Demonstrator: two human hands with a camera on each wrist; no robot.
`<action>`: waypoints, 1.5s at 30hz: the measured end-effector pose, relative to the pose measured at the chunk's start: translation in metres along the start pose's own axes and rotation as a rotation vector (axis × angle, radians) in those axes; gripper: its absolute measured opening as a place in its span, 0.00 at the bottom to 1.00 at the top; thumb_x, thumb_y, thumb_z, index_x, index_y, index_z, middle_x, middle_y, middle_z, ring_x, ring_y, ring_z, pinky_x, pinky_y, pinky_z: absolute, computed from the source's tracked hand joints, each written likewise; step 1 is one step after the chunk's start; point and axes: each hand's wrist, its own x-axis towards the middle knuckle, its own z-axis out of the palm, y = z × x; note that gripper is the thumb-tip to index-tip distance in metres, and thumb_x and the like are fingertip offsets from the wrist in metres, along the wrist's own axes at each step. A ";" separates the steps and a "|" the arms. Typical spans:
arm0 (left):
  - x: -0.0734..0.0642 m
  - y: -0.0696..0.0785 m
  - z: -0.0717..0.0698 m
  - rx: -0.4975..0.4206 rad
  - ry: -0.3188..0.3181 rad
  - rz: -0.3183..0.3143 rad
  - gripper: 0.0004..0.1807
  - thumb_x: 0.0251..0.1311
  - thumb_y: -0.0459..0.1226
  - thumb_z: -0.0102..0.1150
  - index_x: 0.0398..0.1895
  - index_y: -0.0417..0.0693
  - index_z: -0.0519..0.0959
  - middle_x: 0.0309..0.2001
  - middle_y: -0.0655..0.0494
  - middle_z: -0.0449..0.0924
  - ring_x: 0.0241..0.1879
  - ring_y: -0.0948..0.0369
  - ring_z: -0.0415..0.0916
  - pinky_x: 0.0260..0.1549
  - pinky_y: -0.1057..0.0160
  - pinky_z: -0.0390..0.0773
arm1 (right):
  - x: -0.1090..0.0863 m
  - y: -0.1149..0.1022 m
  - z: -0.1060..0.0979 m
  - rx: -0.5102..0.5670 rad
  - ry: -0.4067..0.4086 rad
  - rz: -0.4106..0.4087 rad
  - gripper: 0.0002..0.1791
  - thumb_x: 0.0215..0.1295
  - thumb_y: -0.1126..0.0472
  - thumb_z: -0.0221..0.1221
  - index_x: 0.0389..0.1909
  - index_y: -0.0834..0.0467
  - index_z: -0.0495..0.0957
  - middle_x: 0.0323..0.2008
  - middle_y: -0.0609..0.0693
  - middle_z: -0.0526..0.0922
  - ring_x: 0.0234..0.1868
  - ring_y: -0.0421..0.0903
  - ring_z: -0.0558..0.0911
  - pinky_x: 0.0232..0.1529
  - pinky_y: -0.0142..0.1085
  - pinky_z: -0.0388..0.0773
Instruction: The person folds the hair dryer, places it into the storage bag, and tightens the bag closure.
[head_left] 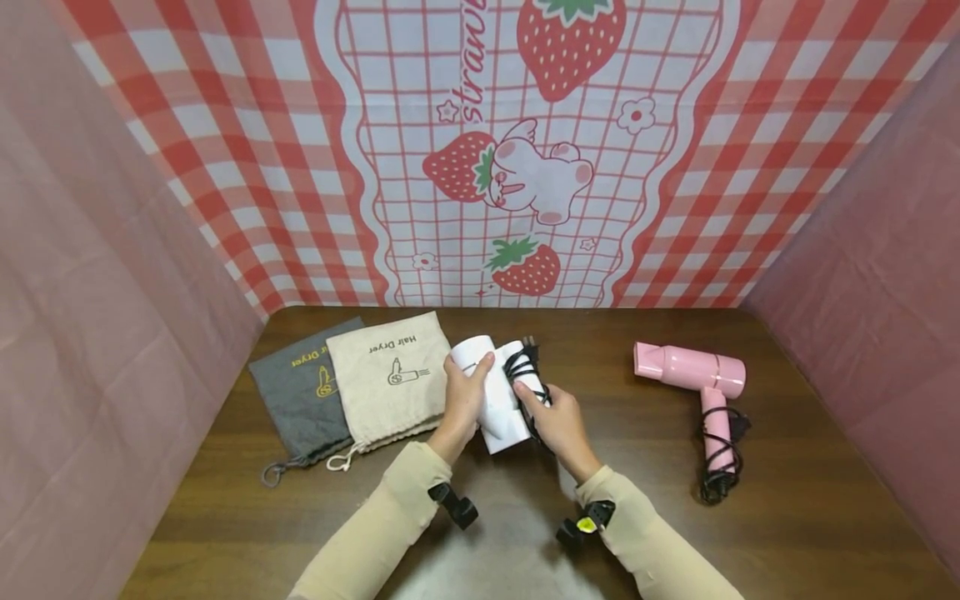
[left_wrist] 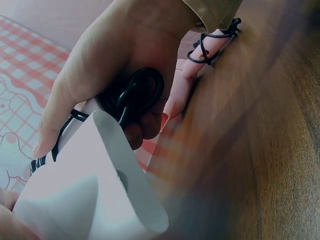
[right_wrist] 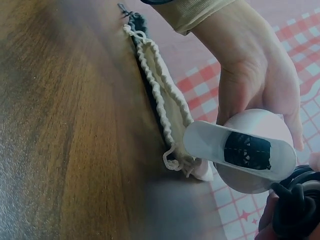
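Both hands hold a white hair dryer (head_left: 500,408) above the middle of the table. My left hand (head_left: 465,396) grips its barrel, thumb across the top. My right hand (head_left: 555,421) grips the folded handle, which has a black cord (head_left: 519,363) wound around it. In the left wrist view the flat white nozzle (left_wrist: 132,175) points toward the camera, with a loop of cord (left_wrist: 140,95) beside the right hand's palm. The right wrist view looks into the nozzle's slot (right_wrist: 247,150), where a dark grille shows.
A beige drawstring bag (head_left: 390,375) printed "Hair Dryer" overlaps a grey one (head_left: 296,400) on the left. On the right lies a pink hair dryer (head_left: 693,371), its handle wrapped in black cord. A strawberry-print cloth (head_left: 517,167) hangs behind the table (head_left: 600,350).
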 end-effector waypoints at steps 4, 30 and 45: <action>0.000 -0.001 -0.001 0.008 -0.006 0.002 0.44 0.65 0.46 0.57 0.74 0.35 0.45 0.66 0.32 0.61 0.61 0.44 0.66 0.64 0.48 0.66 | -0.001 -0.001 0.000 -0.028 0.006 -0.014 0.20 0.63 0.48 0.62 0.29 0.64 0.80 0.21 0.51 0.78 0.23 0.42 0.74 0.27 0.33 0.72; 0.000 0.000 -0.020 0.165 -0.115 0.046 0.39 0.64 0.45 0.57 0.71 0.33 0.57 0.66 0.34 0.67 0.64 0.44 0.68 0.67 0.49 0.65 | -0.001 0.002 -0.007 0.063 0.013 0.021 0.22 0.63 0.48 0.63 0.31 0.66 0.82 0.21 0.52 0.80 0.21 0.40 0.75 0.25 0.32 0.73; 0.006 0.003 -0.033 0.244 -0.203 -0.012 0.38 0.66 0.47 0.55 0.71 0.34 0.58 0.63 0.35 0.71 0.38 0.57 0.76 0.41 0.55 0.81 | 0.001 0.002 -0.014 0.034 0.015 0.027 0.22 0.63 0.48 0.63 0.29 0.67 0.82 0.19 0.48 0.76 0.21 0.41 0.72 0.24 0.32 0.71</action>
